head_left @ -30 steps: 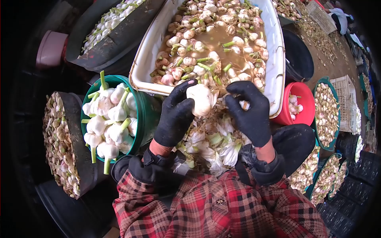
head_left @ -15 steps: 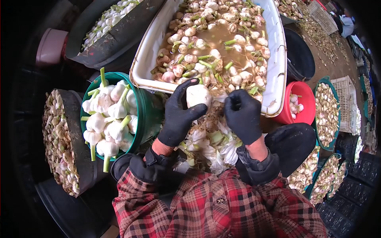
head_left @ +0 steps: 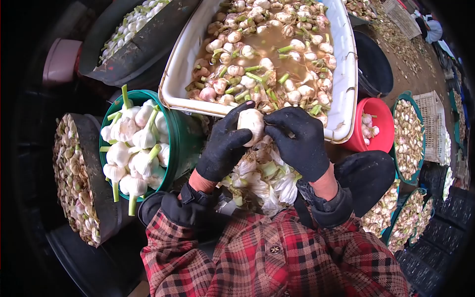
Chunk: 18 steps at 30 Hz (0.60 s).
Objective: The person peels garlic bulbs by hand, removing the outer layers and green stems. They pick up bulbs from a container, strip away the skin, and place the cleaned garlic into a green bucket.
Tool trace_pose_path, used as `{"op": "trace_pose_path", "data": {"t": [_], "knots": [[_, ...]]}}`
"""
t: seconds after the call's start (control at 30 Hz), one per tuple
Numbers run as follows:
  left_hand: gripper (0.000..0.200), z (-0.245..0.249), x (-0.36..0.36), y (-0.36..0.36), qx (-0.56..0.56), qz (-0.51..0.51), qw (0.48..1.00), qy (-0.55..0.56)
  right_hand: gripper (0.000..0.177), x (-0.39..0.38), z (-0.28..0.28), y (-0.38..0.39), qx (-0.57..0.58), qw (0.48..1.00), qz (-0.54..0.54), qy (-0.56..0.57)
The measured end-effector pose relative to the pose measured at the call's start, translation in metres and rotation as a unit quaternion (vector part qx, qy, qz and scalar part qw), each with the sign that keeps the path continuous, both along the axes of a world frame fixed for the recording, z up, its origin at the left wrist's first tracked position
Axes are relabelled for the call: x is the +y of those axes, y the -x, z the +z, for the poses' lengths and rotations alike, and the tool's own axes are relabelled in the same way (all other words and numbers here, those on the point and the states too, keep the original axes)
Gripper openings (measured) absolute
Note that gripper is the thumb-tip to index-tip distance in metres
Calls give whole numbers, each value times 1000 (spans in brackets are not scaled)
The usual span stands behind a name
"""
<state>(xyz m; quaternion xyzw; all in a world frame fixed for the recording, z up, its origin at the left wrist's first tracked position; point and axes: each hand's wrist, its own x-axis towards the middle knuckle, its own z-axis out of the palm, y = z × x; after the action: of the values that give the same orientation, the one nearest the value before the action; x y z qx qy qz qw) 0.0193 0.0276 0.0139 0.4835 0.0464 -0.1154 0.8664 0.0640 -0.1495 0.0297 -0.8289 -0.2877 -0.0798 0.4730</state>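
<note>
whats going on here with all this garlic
A person in black gloves and a plaid shirt is working on one garlic bulb. The left hand has it in its grip, and the right hand is closed against its side. Loose skins are piled under the hands. A green bucket of white bulbs stands to the left, and a white tub of garlic in muddy water lies ahead.

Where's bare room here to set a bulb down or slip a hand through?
Red bowl: mostly bare inside, few bulbs at its left. Black tub beside the white tub looks empty. Crowded: green bucket heaped, skins piled in the lap, left hand and right hand meeting on the garlic bulb at the white tub's rim.
</note>
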Motion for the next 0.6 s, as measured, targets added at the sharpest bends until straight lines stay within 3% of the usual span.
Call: {"op": "trace_pose_path", "data": {"t": [0.2,0.33,0.4,0.43,0.5,0.53,0.6], "knots": [[70,-8,-2,3,36,-4,998,45,13,2,-9,3,-63,997,-12,42],[70,-14,0,-1,26,-30,999,12,9,-1,-13,4,-100,991,-12,89],[72,-4,1,-6,27,-63,981,-181,9,-4,-14,6,-92,991,-16,96],[72,-1,2,-6,27,-63,981,-180,9,-5,-14,6,-85,991,-17,102],[76,2,6,-5,6,-124,943,-308,8,-6,-19,5,-63,995,-20,79],[76,-17,9,-3,-119,-92,910,-387,8,-6,-22,4,-41,997,-23,55],[77,-10,10,-1,-140,-107,906,-385,8,-7,-28,2,13,999,-25,32]]}}
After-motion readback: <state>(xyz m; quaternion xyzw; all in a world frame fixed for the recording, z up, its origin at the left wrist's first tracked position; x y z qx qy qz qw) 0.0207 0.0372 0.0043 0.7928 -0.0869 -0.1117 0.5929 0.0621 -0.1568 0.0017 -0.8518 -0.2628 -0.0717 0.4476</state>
